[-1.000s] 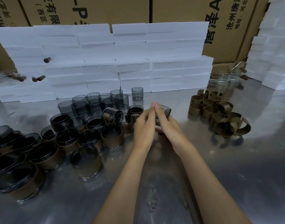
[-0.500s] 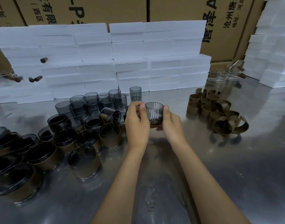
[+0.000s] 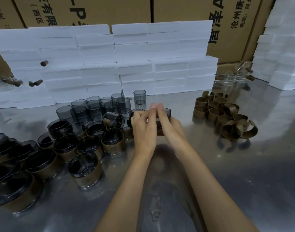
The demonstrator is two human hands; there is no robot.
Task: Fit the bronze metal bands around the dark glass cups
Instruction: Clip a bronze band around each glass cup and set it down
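Note:
My left hand (image 3: 144,129) and my right hand (image 3: 168,126) meet at the table's middle around one dark glass cup (image 3: 166,113) with a bronze band on its lower part. Both thumbs press over the cup's rim, and the fingers wrap its sides, hiding most of it. Bare dark cups (image 3: 99,106) stand in a cluster behind and left of my hands. Several banded cups (image 3: 85,169) fill the left side of the steel table. Loose bronze bands (image 3: 222,114) lie in a pile to the right.
White foam blocks (image 3: 110,64) form a wall along the back, with more stacked at the far right (image 3: 282,47). Cardboard boxes (image 3: 96,12) stand behind them. Clear glasses (image 3: 230,81) sit at the back right. Bare steel table (image 3: 227,181) lies in front and to the right.
Half a second ago the cup was held up with its side showing between my hands. Now both hands have closed over it again, thumbs together on top.

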